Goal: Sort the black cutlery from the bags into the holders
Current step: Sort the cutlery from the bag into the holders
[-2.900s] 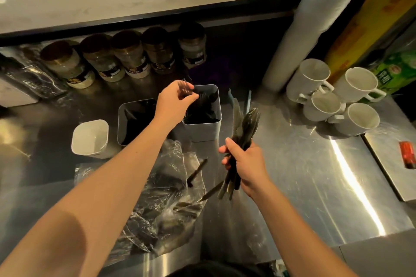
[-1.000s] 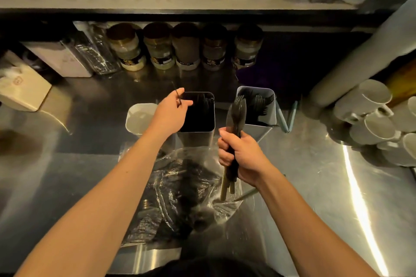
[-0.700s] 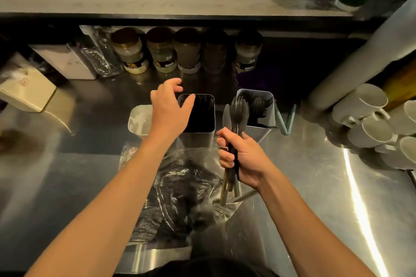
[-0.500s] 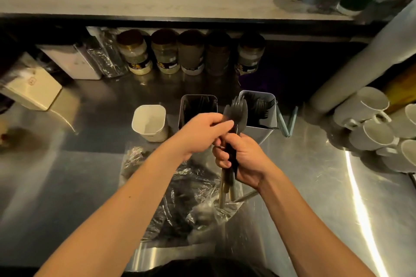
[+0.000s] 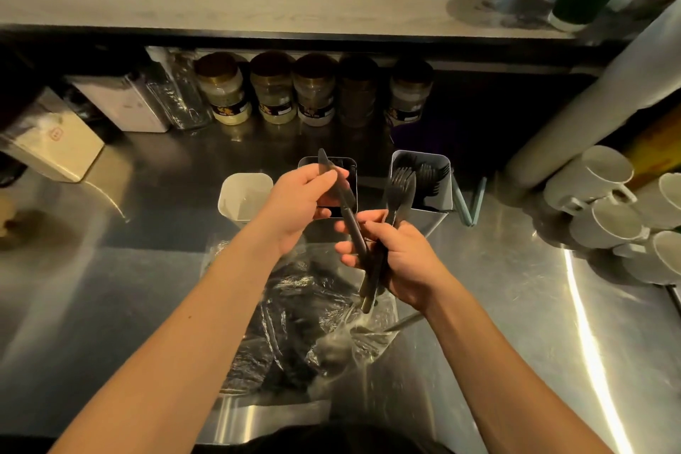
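At the far left a cardboard box [image 5: 55,144] sits on the steel counter [image 5: 516,306], with a pale plastic tub [image 5: 125,105] and a clear container [image 5: 180,92] behind it under the shelf [image 5: 258,0]; along the back runs a row of lidded jars [image 5: 313,90]. Nearer in, a small white holder [image 5: 245,195] stands with nothing visible in it; just to its right is a metal holder [image 5: 350,173] whose dark inside I cannot make out, partly hidden by the left hand [image 5: 298,203]. That hand has its fingers and thumb pinched round a black knife [image 5: 341,203], which slants from its tip above the holder's rim down to the right hand; whether its lower end sits inside the other hand's grip I cannot tell. Below both hands a crumpled clear bag [image 5: 294,324] lies on the counter, dark cutlery showing through it. The right hand [image 5: 398,258] has its fingers curled round a bundle of black cutlery [image 5: 390,217], fork tines pointing up and away, handles sticking out below the palm over the bag. Just beyond it stands a second metal holder [image 5: 438,188] with black forks [image 5: 427,173] upright inside; two pale straws [image 5: 470,203] lie beside it. To the right a thick white pipe [image 5: 597,111] rises at an angle; white mugs [image 5: 608,203] cluster on their sides at the counter's edge.
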A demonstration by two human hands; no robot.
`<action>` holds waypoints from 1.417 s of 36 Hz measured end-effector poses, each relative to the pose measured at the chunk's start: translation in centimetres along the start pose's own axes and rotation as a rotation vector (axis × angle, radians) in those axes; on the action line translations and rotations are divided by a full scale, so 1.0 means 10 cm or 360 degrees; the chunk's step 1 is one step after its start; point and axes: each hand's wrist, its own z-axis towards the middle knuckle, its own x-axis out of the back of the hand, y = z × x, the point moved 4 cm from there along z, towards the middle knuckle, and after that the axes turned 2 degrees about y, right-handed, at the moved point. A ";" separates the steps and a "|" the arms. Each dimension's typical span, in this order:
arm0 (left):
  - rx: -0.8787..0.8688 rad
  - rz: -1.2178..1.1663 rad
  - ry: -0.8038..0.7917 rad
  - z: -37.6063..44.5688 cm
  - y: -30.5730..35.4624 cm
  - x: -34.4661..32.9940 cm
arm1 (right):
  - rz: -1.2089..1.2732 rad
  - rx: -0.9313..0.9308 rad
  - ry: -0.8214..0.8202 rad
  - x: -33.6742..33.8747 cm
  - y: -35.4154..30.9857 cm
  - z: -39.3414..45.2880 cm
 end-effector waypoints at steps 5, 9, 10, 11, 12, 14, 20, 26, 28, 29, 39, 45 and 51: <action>-0.0133 -0.0064 0.0256 0.08 0.09 0.15 | -0.0050 -0.0028 0.0103 0.06 0.06 0.03; -0.0347 -0.0161 0.0635 0.23 0.23 0.40 | -0.0137 0.0016 0.0311 0.17 0.11 0.09; -0.0398 -0.0105 0.0696 0.26 0.26 0.44 | -0.0155 0.0020 0.0338 0.19 0.12 0.10; -0.0446 -0.0037 0.0745 0.29 0.28 0.47 | -0.0166 0.0018 0.0352 0.20 0.13 0.10; -0.0486 0.0022 0.0773 0.31 0.30 0.49 | -0.0174 0.0014 0.0355 0.21 0.13 0.10; -0.0535 0.0145 0.0777 0.35 0.31 0.48 | -0.0190 0.0001 0.0335 0.22 0.12 0.10; -0.0424 0.0862 0.0460 0.58 0.00 0.33 | -0.0168 -0.0007 0.0083 0.11 0.06 0.04; -0.0619 0.0857 0.0743 0.40 -0.02 0.20 | 0.0120 -0.0104 -0.0193 0.02 0.02 -0.06; -0.0485 0.0532 0.0506 0.30 0.02 0.02 | 0.0178 -0.0166 -0.0287 0.01 0.02 -0.08; -0.0309 0.0342 0.0250 0.24 0.02 -0.11 | 0.0211 -0.0196 -0.0340 0.00 0.02 -0.08; 0.0008 -0.0158 -0.0533 -0.06 0.00 -0.37 | 0.0229 -0.0184 -0.0290 -0.07 0.03 -0.13; 0.0018 -0.0311 -0.0499 -0.15 0.03 -0.34 | 0.0107 -0.0032 -0.0228 -0.16 0.03 -0.16; -0.0023 -0.0215 -0.0227 -0.14 -0.01 -0.27 | 0.0025 0.0041 -0.0226 -0.21 0.05 -0.18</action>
